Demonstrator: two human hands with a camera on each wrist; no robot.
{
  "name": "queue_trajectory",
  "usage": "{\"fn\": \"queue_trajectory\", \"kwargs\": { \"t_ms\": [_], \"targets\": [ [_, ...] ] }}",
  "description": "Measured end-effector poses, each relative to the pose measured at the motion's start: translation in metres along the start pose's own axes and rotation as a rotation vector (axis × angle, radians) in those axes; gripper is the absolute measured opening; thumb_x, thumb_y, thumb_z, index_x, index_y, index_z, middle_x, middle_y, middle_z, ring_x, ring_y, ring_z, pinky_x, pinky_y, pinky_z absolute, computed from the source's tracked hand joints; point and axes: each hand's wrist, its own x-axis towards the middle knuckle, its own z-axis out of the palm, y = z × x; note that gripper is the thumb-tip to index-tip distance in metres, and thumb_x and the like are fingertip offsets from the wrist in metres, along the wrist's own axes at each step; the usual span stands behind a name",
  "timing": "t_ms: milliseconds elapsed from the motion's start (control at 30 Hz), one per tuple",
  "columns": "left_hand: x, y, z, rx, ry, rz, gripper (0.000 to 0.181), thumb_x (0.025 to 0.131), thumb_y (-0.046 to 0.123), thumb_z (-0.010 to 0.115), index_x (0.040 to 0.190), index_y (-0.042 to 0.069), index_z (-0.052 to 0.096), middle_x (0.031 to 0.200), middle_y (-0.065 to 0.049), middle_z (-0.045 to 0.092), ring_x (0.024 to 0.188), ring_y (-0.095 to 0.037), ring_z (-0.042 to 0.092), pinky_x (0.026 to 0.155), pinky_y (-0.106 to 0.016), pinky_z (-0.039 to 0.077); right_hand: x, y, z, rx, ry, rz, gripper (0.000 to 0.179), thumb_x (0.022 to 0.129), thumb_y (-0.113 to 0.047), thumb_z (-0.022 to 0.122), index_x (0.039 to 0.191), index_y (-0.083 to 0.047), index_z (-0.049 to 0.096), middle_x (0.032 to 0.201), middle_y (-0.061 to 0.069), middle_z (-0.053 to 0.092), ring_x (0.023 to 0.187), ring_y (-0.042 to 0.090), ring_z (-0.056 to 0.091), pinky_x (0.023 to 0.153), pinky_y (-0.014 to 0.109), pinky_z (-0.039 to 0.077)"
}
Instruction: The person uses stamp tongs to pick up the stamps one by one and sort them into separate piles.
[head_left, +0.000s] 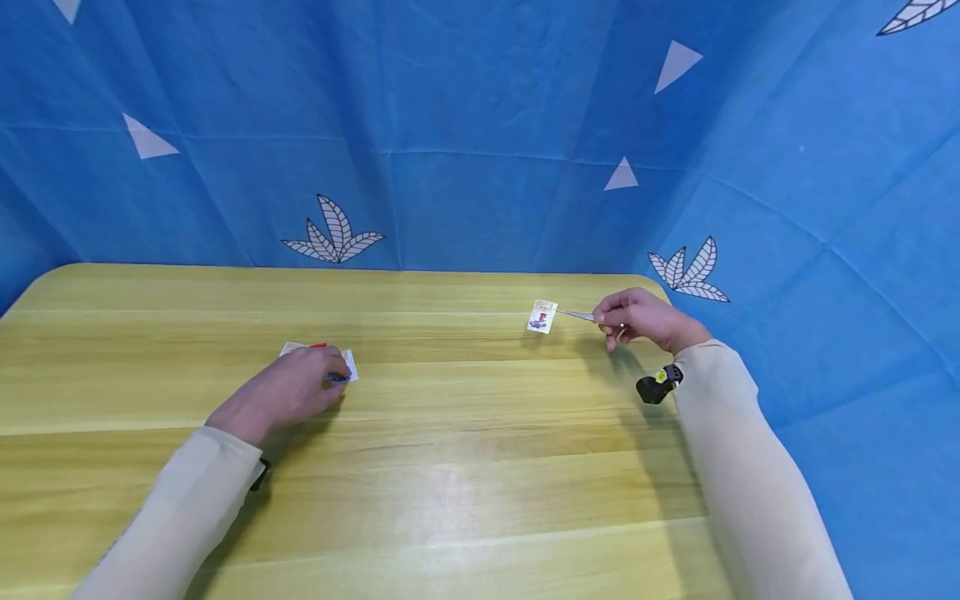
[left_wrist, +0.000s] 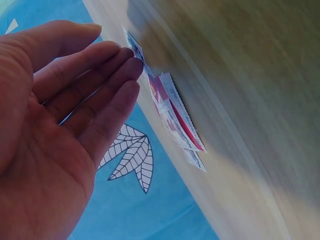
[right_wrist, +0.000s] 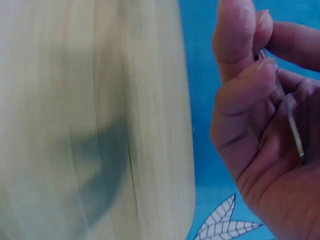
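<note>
My right hand (head_left: pixel 641 318) pinches a pair of metal tweezers (head_left: pixel 576 315) between thumb and fingers. At their tips is a small postage stamp (head_left: pixel 542 317) with a coloured picture, held above the table near its far right side. The rear end of the tweezers (right_wrist: pixel 292 120) shows against the palm in the right wrist view. On the left, my left hand (head_left: pixel 300 387) reaches over several stamps (left_wrist: pixel 175 120) with toothed edges, some with red on them. Its fingers are nearly straight, and the fingertips lie at one stamp; whether they press it cannot be told. The hand partly hides these stamps in the head view.
Everything lies on a light wooden table (head_left: pixel 450 467) with rounded far corners. A blue cloth (head_left: pixel 480 108) with white triangles and leaves hangs behind the table and along its right side. A black wrist device (head_left: pixel 654 388) sits at the right cuff.
</note>
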Motion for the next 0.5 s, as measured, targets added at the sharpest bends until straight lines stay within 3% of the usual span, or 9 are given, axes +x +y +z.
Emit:
{"fn": "queue_trajectory", "kwargs": {
  "t_ms": [500],
  "targets": [
    [-0.001,0.000,0.001,-0.007,0.005,-0.032,0.018,0.090,0.007,0.070,0.106,0.000,0.073,0.109,-0.015,0.066,0.097,-0.030,0.062,0.087,-0.049,0.051,0.024,0.013,-0.021,-0.015,-0.014,0.124,0.030,0.101,-0.009,0.048,0.118,0.016,0.050,0.077,0.008,0.060,0.067,0.016,0.063,0.067,0.033,0.052]
  ]
}}
